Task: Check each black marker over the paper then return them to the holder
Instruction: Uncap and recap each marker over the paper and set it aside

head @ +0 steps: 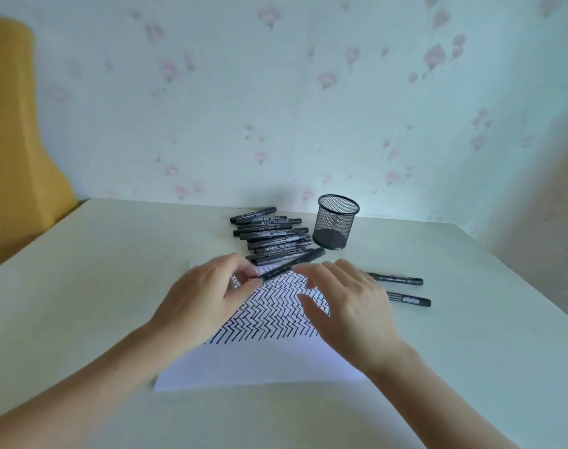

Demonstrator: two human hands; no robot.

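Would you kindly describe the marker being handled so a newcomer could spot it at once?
Start at the white sheet of paper covered in black zigzag lines. Above its far edge, the left hand pinches one black marker. Unlike the piled markers behind, it is lifted and slanted, pointing towards the black mesh holder.

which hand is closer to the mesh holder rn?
Right. The right hand hovers open over the paper, just in front of the mesh holder. The left hand sits farther to the holder's left, pinching a marker.
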